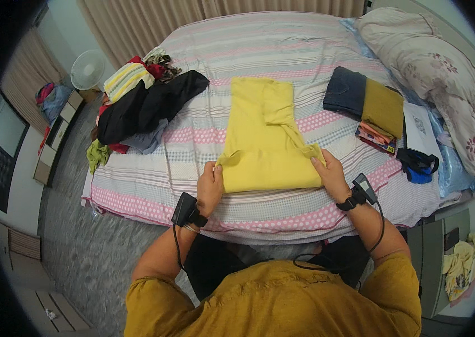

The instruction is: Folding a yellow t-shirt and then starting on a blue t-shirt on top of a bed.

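Observation:
A yellow garment (265, 132) lies flat on the bed in front of me, its near end folded up into a wide band. My left hand (210, 185) grips the left end of that fold, thumb on top and fingers underneath. At the right end, my right hand (333, 175) pinches the cloth the same way. The garment's far part is narrower, with a folded-over layer along its right side. Which kind of garment it is, I cannot make out.
A loose heap of clothes with black cloth (147, 109) lies at the left. Folded dark blue (344, 91) and olive (382, 106) garments sit at the right, near a black-and-blue strapped item (418, 164) and a floral pillow (428, 73). A white fan (87, 69) stands beyond the bed.

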`<state>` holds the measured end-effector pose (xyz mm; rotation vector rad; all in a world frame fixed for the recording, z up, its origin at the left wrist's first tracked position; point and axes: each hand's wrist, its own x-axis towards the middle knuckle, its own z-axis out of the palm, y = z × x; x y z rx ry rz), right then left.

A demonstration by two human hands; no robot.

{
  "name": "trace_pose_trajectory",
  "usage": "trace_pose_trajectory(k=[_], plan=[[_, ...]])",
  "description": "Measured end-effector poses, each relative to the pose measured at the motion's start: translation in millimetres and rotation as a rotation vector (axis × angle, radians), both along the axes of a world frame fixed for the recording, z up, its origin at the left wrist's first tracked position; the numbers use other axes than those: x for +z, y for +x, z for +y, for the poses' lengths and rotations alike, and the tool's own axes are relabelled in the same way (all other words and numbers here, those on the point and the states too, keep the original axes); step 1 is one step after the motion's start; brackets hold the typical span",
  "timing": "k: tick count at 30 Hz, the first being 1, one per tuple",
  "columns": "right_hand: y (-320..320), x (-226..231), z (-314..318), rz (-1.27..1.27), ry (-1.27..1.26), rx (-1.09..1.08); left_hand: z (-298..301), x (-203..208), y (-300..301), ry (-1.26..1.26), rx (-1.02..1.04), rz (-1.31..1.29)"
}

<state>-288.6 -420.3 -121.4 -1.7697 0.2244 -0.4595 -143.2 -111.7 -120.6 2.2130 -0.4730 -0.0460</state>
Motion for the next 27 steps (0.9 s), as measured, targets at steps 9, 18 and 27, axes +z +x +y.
trace_pose_trajectory(k=[9, 18, 27], plan=[[-2.7, 40.0, 16.5, -0.070, -0.831, -0.165, -3.5, 23.3, -11.1, 0.248, -0.139, -0.496], [35.3, -10.3, 52.4, 0.027, -1.085, 0.304, -56.2, -10.9, -8.5, 0.371, -0.704, -0.498], [-0.9, -6.8, -2.6, 0.193, -1.155, 0.179, -7.6, -12.0, 11.6, 0.393, -0.537, -0.437]])
